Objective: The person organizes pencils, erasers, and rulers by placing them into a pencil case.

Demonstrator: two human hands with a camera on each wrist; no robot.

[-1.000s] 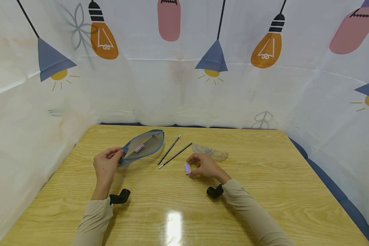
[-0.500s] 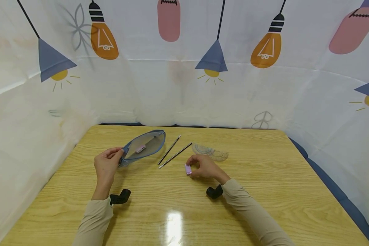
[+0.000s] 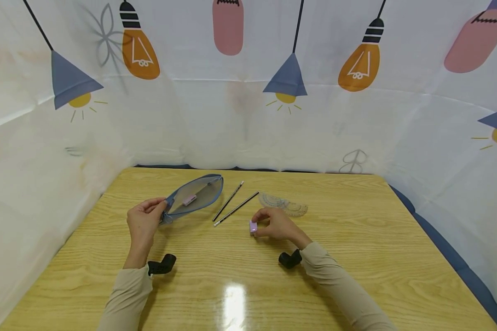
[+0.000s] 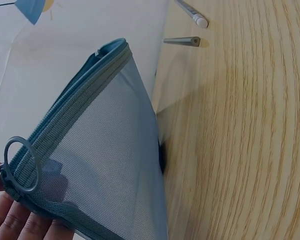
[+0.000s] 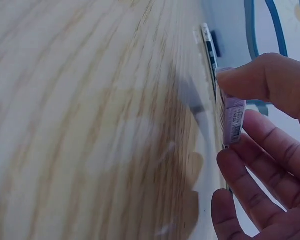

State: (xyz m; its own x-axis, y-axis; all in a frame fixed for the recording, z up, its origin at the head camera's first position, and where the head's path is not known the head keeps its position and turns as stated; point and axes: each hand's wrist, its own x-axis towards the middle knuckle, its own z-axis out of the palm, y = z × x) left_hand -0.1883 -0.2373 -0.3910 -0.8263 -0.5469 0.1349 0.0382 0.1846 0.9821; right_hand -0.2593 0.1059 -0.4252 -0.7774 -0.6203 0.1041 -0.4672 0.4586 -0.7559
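Observation:
At its near left corner, by the zipper end, my left hand [image 3: 142, 227] grips a blue mesh pouch [image 3: 207, 198]; the pouch's mouth gapes, and a pink-purple block [image 3: 189, 200] shows inside. The left wrist view has the pouch [image 4: 110, 145] tilted, with fingers [image 4: 27, 220] at its zipper pull [image 4: 21, 165]. My right hand [image 3: 279, 225] pinches a small purple block [image 3: 253, 226] between thumb and fingers, right of the pouch. In the right wrist view the block [image 5: 234, 117] has printed text and a barcode on its side.
Two dark pencils [image 3: 228, 202] [image 3: 237, 209] lie between the pouch and my right hand. Behind that hand is a clear protractor [image 3: 296, 209] on the wooden table [image 3: 356, 257]. A patterned white cloth [image 3: 232, 124] hangs around the back and sides.
The purple block in my right hand has tilted slightly. The pouch's far end has shifted a little to the right, and both hands have otherwise hardly moved.

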